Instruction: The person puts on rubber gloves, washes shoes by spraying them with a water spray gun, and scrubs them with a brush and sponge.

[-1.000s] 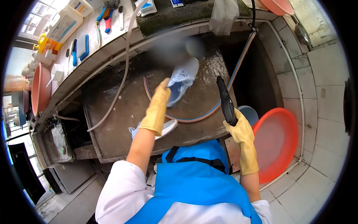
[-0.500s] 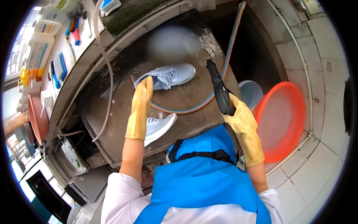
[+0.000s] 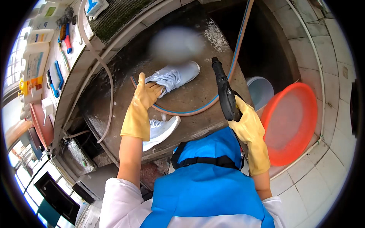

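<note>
My left hand (image 3: 146, 95), in a yellow rubber glove, is at the heel end of a light grey lace-up sneaker (image 3: 182, 73). Its thumb stands apart and its fingers are spread against the shoe's opening; the heel is partly hidden. A second sneaker (image 3: 161, 133) lies nearer me, partly behind my left forearm. My right hand (image 3: 249, 123), gloved alike, is wrapped round the handle of a black spray gun (image 3: 225, 93), whose nozzle points away from me. Both shoes rest on a dark, wet stone slab (image 3: 190, 102).
A brown hose (image 3: 197, 111) with a blue stripe curves across the slab. On the right stand an orange-red basin (image 3: 291, 123) and a grey bucket (image 3: 260, 91). Brushes (image 3: 56, 78) and bottles line the left ledge. A pale hose (image 3: 110, 98) hangs at left.
My left hand has turned so that its thumb stands up and its fingers spread at the shoe. The sneaker's heel end has shifted and tilted slightly. My right hand keeps the spray gun.
</note>
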The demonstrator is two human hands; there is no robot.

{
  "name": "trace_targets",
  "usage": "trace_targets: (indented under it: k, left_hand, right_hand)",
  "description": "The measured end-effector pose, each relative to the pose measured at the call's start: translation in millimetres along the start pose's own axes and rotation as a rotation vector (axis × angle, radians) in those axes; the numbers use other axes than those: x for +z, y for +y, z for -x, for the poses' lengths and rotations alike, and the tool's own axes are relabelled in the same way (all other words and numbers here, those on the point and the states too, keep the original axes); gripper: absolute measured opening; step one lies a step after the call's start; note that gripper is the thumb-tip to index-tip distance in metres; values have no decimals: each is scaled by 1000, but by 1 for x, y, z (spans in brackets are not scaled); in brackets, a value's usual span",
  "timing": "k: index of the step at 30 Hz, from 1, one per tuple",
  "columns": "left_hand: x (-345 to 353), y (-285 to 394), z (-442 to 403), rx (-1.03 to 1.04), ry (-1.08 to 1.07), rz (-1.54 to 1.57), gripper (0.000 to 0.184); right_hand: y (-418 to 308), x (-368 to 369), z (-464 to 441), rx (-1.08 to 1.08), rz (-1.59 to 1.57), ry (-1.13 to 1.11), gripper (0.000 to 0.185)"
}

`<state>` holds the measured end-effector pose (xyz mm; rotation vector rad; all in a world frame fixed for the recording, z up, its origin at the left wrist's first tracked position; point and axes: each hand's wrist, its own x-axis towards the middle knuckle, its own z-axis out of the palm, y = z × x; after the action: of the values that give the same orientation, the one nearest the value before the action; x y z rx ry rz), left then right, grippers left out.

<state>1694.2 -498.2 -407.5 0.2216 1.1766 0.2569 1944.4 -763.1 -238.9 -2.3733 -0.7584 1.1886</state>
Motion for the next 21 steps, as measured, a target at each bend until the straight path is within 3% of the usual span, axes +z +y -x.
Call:
trace_targets:
  k: [6,9,12,16,18,21]
  left_hand:
    - [10,10,-20,13,24,-9,75]
    - [3,9,-18,-58,38,-175,62]
    - [-28,-7,-35,-80,-303,-82,49]
    - [-39,-23,-19,-76,-450,-68,52]
    - [-46,-37,-15,-12,-349,-84,52]
    - [-59,-52,-19,326,-270,-559,53]
  right_hand:
    - [0,3,1,-27,1,14,62]
    - [-9,1,6,-44,10,30,58]
    - [-4,3,8,-100,-18,34,56]
    - [-1,5,13,-113,-85,37,57]
    - [3,6,16,-27,-2,25,64]
    - [0,8,26,-40,-2,44,64]
